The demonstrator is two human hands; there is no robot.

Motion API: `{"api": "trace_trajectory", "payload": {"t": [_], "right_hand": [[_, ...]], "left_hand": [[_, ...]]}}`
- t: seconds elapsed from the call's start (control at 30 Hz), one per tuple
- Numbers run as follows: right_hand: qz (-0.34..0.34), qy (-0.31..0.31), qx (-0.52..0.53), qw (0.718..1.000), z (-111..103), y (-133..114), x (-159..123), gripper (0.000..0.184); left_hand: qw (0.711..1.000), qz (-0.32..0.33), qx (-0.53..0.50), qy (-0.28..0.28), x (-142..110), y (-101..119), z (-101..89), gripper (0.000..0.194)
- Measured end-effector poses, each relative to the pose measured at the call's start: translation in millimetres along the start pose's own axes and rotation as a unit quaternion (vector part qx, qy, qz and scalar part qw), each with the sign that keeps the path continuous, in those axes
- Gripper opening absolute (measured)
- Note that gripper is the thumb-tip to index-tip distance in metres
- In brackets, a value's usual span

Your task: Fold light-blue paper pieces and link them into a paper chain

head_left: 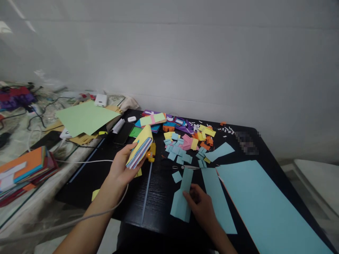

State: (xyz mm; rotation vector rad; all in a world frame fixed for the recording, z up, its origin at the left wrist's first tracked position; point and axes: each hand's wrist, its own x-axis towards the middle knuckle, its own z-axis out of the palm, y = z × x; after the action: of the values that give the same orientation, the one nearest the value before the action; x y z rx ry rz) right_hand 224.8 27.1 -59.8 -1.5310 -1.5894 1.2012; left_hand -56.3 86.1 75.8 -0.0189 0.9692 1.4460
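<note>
My left hand (122,165) grips a small paper booklet (141,148) with a yellow cover and layered coloured pages, raised above the table. Between the thumb and fingers of my right hand (202,208) is the edge of a light blue paper strip (182,197), notched along its left side. Just beyond that strip lies a pair of scissors (189,167). Beside the booklet, partly hidden, is a yellow tool (151,151) with a small orange light. Folded light blue paper pieces (178,152) lie in a heap farther back.
Large light blue sheets (265,204) and a narrower blue strip (219,201) cover the right side. Coloured scraps and folded bundles (153,120) fill the back of the black table (127,208). A white cable (87,161) passes my left arm. Stacked coloured booklets (29,169) are at far left.
</note>
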Motion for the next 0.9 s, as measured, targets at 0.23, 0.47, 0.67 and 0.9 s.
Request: {"api": "trace_trajectory", "payload": {"t": [0.23, 0.47, 0.67, 0.9], "right_hand": [[-0.012, -0.009, -0.011, 1.000, -1.0, -0.9, -1.7, 0.034], [-0.022, -0.005, -0.017, 1.000, -2.4, -6.5, -1.7, 0.033], [-0.017, -0.008, -0.017, 1.000, -1.5, -4.1, -2.8, 0.033], [-0.017, -0.009, 0.000, 1.000, -2.4, -4.5, -3.2, 0.033]], "left_hand": [[0.958, 0.180, 0.224, -0.018, -5.6, -1.7, -20.9, 0.038], [0.753, 0.416, 0.508, -0.049, -23.2, 7.1, -41.6, 0.029], [0.768, 0.401, 0.500, 0.012, -26.2, 13.8, -54.2, 0.043], [0.702, 0.483, 0.518, 0.076, -23.8, 14.9, -81.6, 0.032]]}}
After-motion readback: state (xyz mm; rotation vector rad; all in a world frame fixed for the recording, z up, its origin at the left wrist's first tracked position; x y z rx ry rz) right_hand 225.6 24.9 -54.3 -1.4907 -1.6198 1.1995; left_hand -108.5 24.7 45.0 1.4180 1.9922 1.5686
